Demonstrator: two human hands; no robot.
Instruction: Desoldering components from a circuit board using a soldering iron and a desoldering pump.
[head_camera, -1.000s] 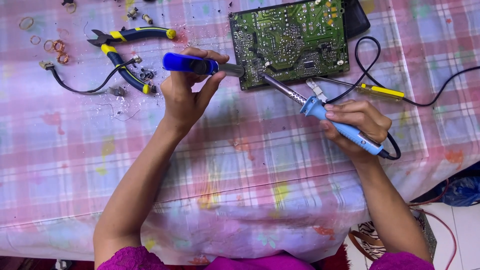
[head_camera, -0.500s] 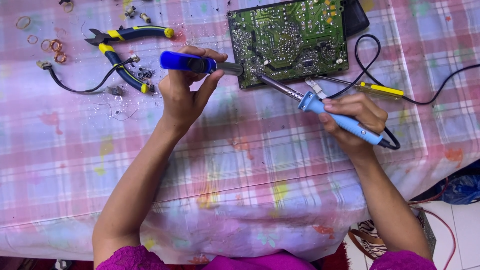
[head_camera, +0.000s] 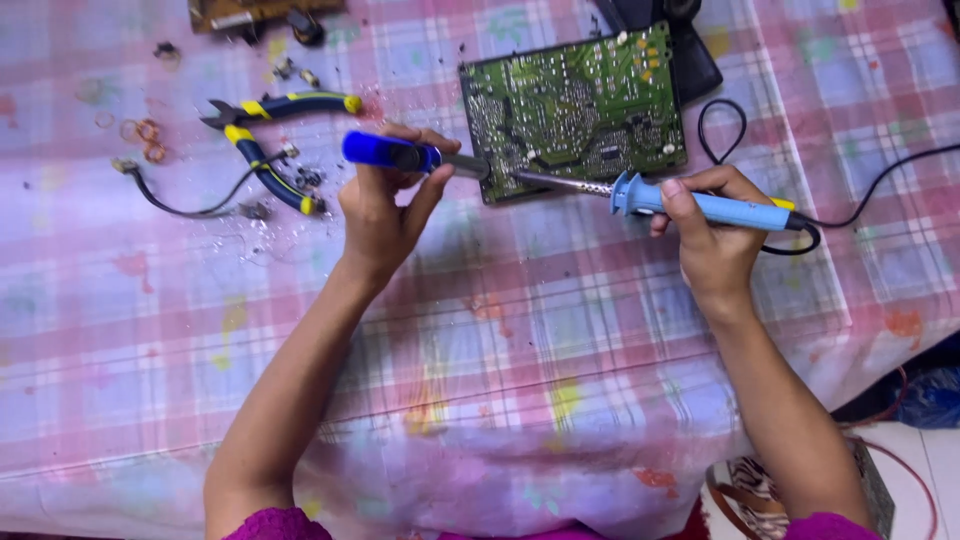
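1. Left hand (head_camera: 382, 215): fingers closed around a dark blue desoldering pump (head_camera: 400, 155), nozzle at the near left edge of the circuit board (head_camera: 572, 110).
2. Right hand (head_camera: 712, 232): fingers gripping the light blue handle of a soldering iron (head_camera: 690, 203); its metal tip lies on the board's near edge.
3. Circuit board: green, rectangular, solder side up, flat on the pink checked tablecloth (head_camera: 500, 330).
4. Yellow-and-blue pliers (head_camera: 262, 150) lie far left.

Pliers (head_camera: 270, 145) lay near the counter's (head_camera: 480, 360) far left edge, a loose wire (head_camera: 185, 200) just beside them, rubber bands (head_camera: 145, 135) further left.
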